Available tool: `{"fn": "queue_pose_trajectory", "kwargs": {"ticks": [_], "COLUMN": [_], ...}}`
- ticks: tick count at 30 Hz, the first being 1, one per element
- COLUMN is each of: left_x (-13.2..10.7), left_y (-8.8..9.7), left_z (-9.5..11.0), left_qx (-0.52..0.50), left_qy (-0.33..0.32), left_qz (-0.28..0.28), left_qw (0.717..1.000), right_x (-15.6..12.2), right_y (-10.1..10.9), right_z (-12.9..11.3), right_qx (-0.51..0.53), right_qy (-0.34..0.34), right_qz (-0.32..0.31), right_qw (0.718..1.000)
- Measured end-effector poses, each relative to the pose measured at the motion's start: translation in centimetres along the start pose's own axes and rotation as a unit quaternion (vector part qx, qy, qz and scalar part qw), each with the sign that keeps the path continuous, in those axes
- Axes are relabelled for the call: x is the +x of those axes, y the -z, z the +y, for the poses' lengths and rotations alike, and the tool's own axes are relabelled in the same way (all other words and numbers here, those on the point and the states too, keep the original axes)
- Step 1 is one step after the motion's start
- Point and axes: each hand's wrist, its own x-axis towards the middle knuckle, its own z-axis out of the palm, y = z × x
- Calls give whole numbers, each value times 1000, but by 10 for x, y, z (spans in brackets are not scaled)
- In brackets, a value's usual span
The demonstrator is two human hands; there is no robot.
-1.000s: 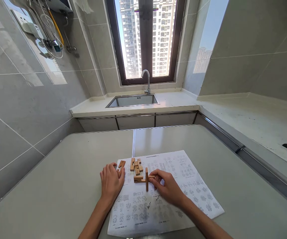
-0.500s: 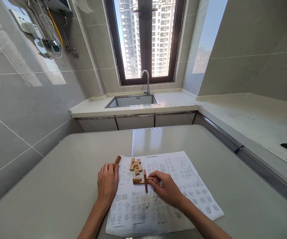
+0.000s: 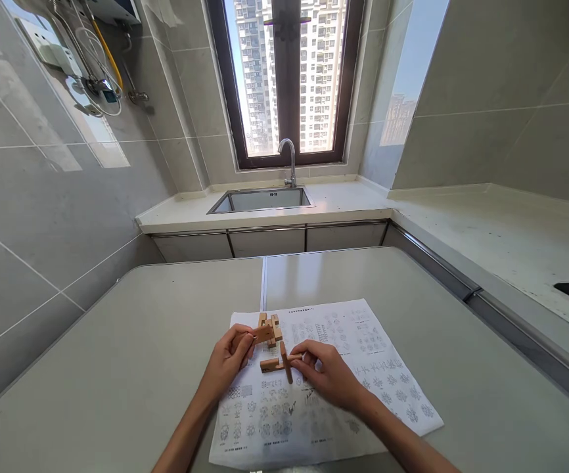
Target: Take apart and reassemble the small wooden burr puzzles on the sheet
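in the head view, the left hand (image 3: 226, 359) pinches a block (image 3: 263, 334) between thumb and fingers, its free end reaching right, in front of the stack (image 3: 276, 326) of small wooden pieces on the sheet (image 3: 363, 407). whether block and stack touch, i cannot tell. the right hand (image 3: 326, 371) has its thumb and fingertips closed on the right end of a bar (image 3: 271, 365); a crosspiece (image 3: 285, 362) sits tilted across it, over the sheet, nearer the person than the stack. the sheet, printed with small diagrams, lies on the table (image 3: 117, 361).

the likeliest trouble, i'd judge, is the block catching the stack and scattering it, since the two are so close. the bar, gripped only at one end, could twist in the fingertips, and the crosspiece might slide or drop if its fit is loose. a dragging wrist could also pull the sheet and upset what rests there.

the one clear container is the sink (image 3: 265, 198), set in the counter (image 3: 343, 197) below the tap (image 3: 292, 161); its bottom is hidden, so its contents cannot be told.
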Motion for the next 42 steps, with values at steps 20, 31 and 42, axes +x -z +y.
{"fn": "queue_pose_trajectory", "kwargs": {"ticks": [20, 31, 42], "left_x": [-12, -9, -9], "left_y": [-19, -19, -28], "left_z": [14, 6, 8], "left_qx": [-73, -19, -2], "left_qy": [40, 58, 47], "left_qz": [-195, -177, -162], "left_qw": [977, 982, 986], "right_x": [-5, -5, -5], "right_y": [-10, -10, -10], "right_z": [-4, -7, -4], "right_qx": [33, 31, 32], "right_qy": [38, 44, 42], "right_qz": [-82, -81, -81], "right_qw": [995, 995, 995]}}
